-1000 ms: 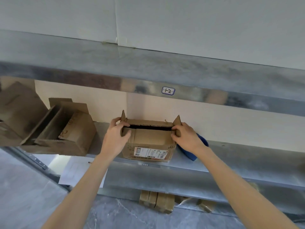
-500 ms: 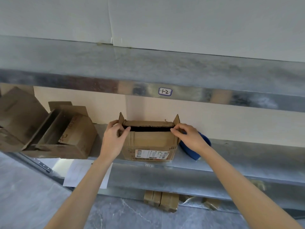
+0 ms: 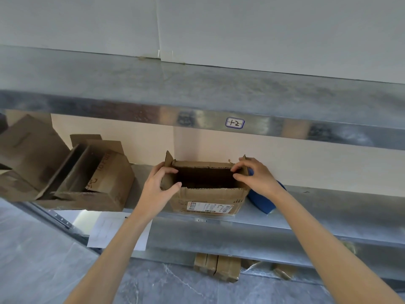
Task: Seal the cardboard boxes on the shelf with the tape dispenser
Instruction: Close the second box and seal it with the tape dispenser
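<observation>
A small brown cardboard box [image 3: 208, 199] with a white shipping label stands on the metal shelf [image 3: 317, 207], its top wide open and dark inside. My left hand [image 3: 157, 187] grips the box's left side flap, thumb inside the opening. My right hand [image 3: 254, 174] pinches the right side flap at the top corner. A blue tape dispenser [image 3: 265, 200] lies on the shelf just right of the box, partly hidden behind my right wrist.
Two larger open cardboard boxes [image 3: 87, 174] lie tipped on the shelf's left part. An upper metal shelf [image 3: 197, 102] with a "1-2" label hangs overhead. Paper sheets [image 3: 109, 229] hang below the shelf edge. Flat cartons [image 3: 217, 267] sit on the lower level.
The front flap has dropped and the box's opening has widened from a narrow slit to a broad dark gap. Both hands shifted onto the side flaps.
</observation>
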`<state>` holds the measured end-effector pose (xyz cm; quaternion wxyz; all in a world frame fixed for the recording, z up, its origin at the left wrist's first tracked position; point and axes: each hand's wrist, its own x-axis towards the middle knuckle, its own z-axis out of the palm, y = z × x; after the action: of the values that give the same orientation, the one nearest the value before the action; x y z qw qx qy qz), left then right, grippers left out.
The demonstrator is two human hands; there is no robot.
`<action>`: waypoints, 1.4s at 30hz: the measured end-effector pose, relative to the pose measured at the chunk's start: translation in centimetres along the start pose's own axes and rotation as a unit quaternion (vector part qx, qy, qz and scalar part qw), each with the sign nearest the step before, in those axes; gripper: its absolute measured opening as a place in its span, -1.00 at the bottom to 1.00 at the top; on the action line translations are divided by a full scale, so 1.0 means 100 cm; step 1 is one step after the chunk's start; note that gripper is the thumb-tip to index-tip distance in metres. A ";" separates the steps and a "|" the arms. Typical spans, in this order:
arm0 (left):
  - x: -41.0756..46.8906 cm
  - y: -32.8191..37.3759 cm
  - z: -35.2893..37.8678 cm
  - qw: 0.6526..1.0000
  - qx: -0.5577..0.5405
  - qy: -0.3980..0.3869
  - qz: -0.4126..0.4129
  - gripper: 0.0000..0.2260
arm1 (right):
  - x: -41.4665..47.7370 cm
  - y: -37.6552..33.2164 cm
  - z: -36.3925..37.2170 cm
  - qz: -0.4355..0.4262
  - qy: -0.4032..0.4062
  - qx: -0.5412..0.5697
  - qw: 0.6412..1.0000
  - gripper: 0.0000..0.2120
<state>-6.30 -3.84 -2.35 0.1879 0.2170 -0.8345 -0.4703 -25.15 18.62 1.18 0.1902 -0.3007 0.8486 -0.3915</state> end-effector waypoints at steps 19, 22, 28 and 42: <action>-0.014 -0.007 -0.003 0.989 -0.014 -0.145 -0.002 -0.41 | -0.002 0.002 0.019 0.012 -0.017 0.042 0.999 -0.54; -0.009 -0.005 -0.002 0.988 0.036 -0.148 -0.034 -0.28 | -0.007 0.008 0.019 0.021 -0.052 0.058 0.997 -0.50; 0.001 -0.008 0.008 0.999 0.042 -0.013 0.013 -0.42 | -0.010 0.022 0.016 -0.032 -0.035 -0.018 0.999 -0.46; 0.014 -0.031 0.019 0.996 0.056 -0.042 0.054 -0.52 | -0.008 0.043 0.026 -0.097 0.036 -0.077 0.992 -0.57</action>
<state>-7.85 -4.65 -5.82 0.1657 0.1618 -0.8770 -0.4210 -24.62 19.95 -3.75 0.0970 -0.3808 0.8495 -0.3521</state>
